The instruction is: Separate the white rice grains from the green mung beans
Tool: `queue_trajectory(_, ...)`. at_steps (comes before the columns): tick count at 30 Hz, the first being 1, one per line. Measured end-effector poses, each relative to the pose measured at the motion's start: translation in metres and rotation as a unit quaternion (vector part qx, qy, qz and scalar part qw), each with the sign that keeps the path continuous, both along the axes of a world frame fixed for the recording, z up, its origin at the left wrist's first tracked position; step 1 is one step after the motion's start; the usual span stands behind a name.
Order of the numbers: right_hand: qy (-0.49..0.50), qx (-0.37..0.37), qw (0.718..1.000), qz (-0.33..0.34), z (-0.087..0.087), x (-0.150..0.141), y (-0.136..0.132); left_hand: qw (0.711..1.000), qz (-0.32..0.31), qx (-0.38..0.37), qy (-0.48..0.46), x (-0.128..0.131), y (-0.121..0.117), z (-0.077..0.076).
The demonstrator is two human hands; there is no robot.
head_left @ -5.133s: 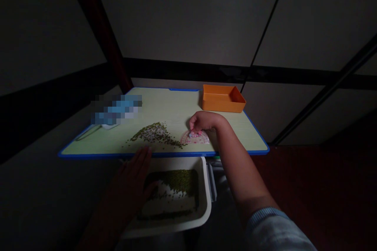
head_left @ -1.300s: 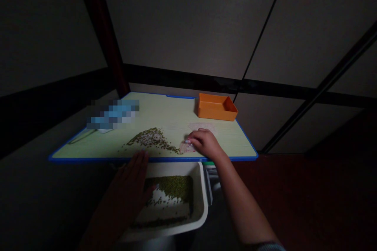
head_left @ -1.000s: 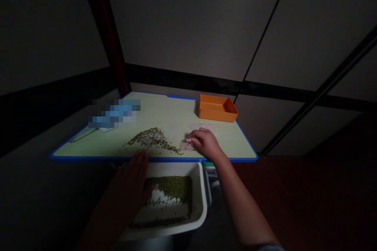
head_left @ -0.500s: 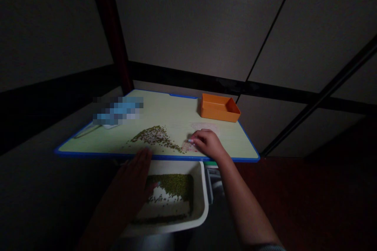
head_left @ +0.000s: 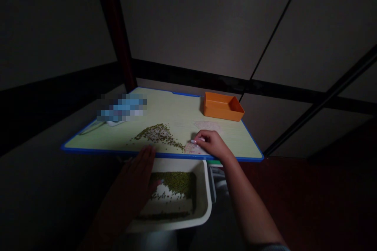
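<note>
My left hand (head_left: 140,174) reaches over the left side of a white basin (head_left: 208,204), fingers stretched out, fingertips at the table's front edge. Small green beans (head_left: 179,182) lie in the basin, mostly along its far side. My right hand (head_left: 214,144) rests low over the table, thumb and fingertips pinched together. Whatever the pinch holds is too small to make out. Below its fingertips is a patch of small pinkish pieces (head_left: 193,148). Left of it spreads a loose heap of green beans mixed with pale bits (head_left: 156,132).
The pale yellow table (head_left: 173,108) has a blue rim. An orange box (head_left: 223,112) stands at its back right. Nearer lies another faint pinkish patch (head_left: 207,126). A blurred-out blue and white object (head_left: 122,108) sits at the left. Panelled walls rise close behind.
The whole view has shifted slightly to the right. My right hand stays over the pinkish patch with its fingertips pinched, and my left hand keeps its place at the table edge.
</note>
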State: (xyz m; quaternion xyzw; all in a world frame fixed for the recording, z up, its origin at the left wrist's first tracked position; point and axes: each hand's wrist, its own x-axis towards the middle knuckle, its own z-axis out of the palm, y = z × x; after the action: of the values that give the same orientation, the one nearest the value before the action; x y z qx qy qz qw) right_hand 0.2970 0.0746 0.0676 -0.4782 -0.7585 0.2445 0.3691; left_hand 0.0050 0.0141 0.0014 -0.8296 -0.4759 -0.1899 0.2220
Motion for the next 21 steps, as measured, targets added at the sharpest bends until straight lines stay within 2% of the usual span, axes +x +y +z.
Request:
queue_trajectory(6,0.032,-0.006,0.999,-0.037,-0.0004,0.0011,0.0011,1.0,0.009,-0.013,0.001,-0.0012,-0.0007,-0.0025)
queue_trajectory(14,-0.023,0.016,0.999,-0.038,0.0009,-0.0014,0.0037,1.0,-0.005,-0.004,-0.002,-0.0018,0.0015,-0.003)
queue_trajectory(17,-0.038,0.034,0.998,-0.037,0.0011,-0.0022,0.004,1.0,-0.004,0.01,0.007,-0.0007,0.0009,-0.0013)
queue_trajectory(21,-0.055,0.07,0.996,-0.026,0.0021,-0.0053,0.0045,1.0,0.001,-0.006,0.005,0.0017,-0.0008,0.0026)
